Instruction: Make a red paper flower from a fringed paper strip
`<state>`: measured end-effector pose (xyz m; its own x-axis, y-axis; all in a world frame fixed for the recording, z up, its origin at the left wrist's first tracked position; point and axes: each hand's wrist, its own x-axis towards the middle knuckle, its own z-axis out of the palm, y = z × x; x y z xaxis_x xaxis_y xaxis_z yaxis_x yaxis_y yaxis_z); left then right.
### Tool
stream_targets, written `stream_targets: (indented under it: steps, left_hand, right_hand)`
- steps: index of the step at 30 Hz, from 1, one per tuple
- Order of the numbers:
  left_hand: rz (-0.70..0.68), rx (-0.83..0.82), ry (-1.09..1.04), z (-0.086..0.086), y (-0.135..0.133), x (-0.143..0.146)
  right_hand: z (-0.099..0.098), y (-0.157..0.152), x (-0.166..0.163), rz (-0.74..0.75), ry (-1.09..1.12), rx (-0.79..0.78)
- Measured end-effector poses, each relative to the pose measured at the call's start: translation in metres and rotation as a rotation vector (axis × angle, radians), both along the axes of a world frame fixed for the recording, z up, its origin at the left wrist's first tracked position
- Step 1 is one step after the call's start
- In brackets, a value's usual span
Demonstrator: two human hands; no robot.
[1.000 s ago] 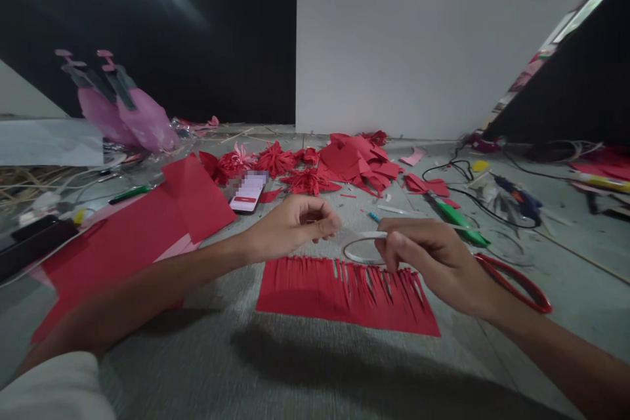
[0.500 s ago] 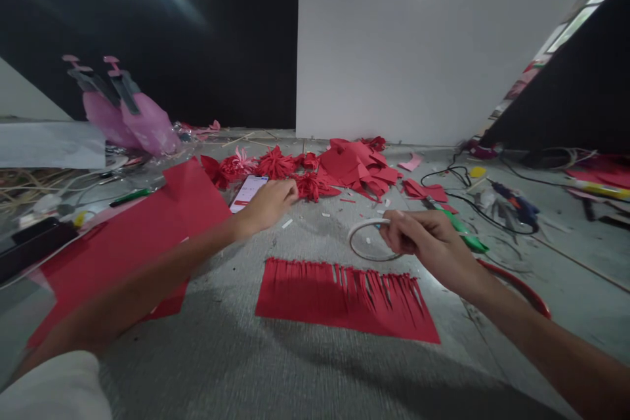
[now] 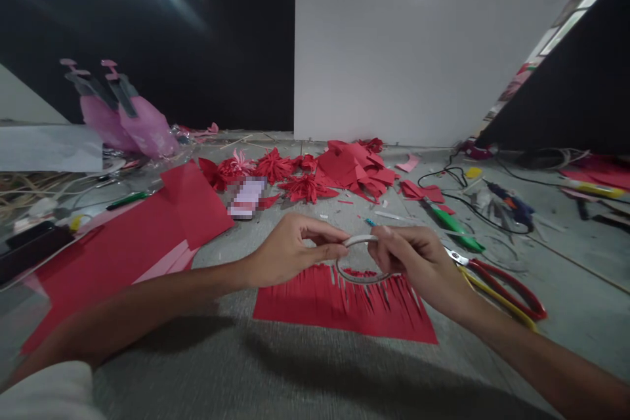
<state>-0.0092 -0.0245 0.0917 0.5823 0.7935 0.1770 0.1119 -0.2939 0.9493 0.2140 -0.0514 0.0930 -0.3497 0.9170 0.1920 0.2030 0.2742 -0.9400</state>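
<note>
A thin white ring, apparently a nearly used roll of tape [image 3: 355, 279], is held up above the fringed red paper [image 3: 339, 321]. My right hand [image 3: 411, 256] grips its right side with fingers curled round the rim. Thumb and fingertips of my left hand [image 3: 295, 249] pinch together at the ring's upper left edge; whether a loose tape end is between them I cannot make out. The red paper lies flat on the floor, its cut strips pointing away from me and partly hidden by my hands and the ring.
Scissors [image 3: 502, 292] with red and yellow handles lie right of my right hand. Behind are a green cutter [image 3: 457, 230], a glue gun [image 3: 512, 203], red paper scraps [image 3: 352, 167], fringed red paper flowers [image 3: 273, 164] and a phone [image 3: 247, 198]. Large red sheets [image 3: 132, 236] lie left.
My left hand has come from near the phone to the tape roll and now pinches its edge. My right hand has brought the roll slightly lower and left, over the fringed paper.
</note>
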Motion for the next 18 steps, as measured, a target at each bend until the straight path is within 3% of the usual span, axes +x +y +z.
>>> stream_targets:
  steps: [2, 5, 10, 18]
  left_hand:
    - [0.032, -0.050, -0.037, 0.000, 0.002, 0.000]
    - [-0.040, -0.160, -0.057, 0.004, 0.004, -0.001]
    - [-0.324, -0.394, -0.086, 0.002, 0.008, -0.001]
    - [-0.735, -0.557, -0.181, -0.010, 0.016, 0.000]
  right_hand:
    - [-0.002, -0.001, 0.000, -0.008, 0.060, -0.041]
    - [-0.005, -0.002, 0.001, -0.033, 0.174, -0.076]
    - [-0.005, -0.005, 0.000, -0.036, 0.325, -0.201]
    - [0.002, -0.005, -0.007, 0.035, 0.469, -0.416]
